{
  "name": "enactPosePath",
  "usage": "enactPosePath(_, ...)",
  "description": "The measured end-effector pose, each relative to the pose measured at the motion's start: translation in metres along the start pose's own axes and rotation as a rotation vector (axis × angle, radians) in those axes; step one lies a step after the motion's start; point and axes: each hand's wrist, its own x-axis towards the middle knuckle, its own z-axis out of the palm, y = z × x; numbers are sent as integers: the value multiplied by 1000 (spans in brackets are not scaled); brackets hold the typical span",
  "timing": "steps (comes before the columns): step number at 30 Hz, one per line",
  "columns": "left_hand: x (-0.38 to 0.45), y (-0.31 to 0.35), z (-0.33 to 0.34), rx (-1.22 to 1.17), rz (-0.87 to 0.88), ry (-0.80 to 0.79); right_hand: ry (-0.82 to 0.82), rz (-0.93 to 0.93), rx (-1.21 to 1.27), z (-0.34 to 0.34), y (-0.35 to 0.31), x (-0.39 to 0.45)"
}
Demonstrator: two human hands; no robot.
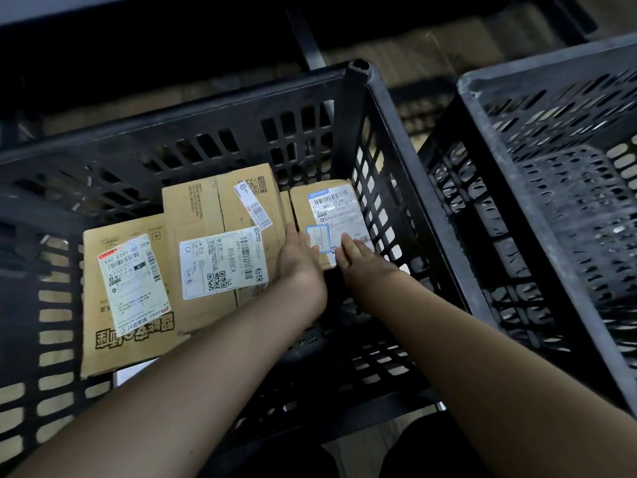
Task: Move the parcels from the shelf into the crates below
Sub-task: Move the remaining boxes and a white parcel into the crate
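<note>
Two bare forearms reaching down and forward from the lower edge into a black slatted crate [386, 108]. Left hand [300, 260] with fingers straight, laid flat along the left edge of a small cardboard parcel [327, 215], touching it. Right hand [358, 253] likewise with fingers straight, resting on the near end of that parcel's white shipping label, not gripping. Small parcel lying flat on the crate floor in the far right corner, close against the right wall. Just left of it, touching or nearly so, a larger cardboard box [213, 215] with a white barcode label and a narrow sticker strip, partly under the left wrist. Further left, a flat carton [103, 343] with bold printed characters and a white label, overlapped by the larger box at its right edge. To the right, a second black crate [517, 188], standing just beside the first, rims close together. Beyond both crates, dim floor and a dark shelf frame [306, 43], blurred.
</note>
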Motion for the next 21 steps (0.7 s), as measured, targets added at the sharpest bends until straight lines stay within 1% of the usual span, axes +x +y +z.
enactPosePath(3,-5,-8,-6,-32,-7,13,16,5,-6,-6,-1,-4)
enactPosePath(6,-26,-26,-17,-77,-5,102,74,7,-9,-21,-2,-12)
enactPosePath(10,-78,-56,-31,-241,-29,154,119,-35,-42,-59,-12,-57)
enactPosePath(13,-136,-91,-42,-319,-32,186,162,-52,-86,-94,-23,-114)
enactPosePath(17,-235,-148,-63,-454,-66,202,219,-61,-111,-150,-32,-207)
enactPosePath(21,-348,-208,-92,-627,-102,255,310,-96,-37,-211,-41,-315)
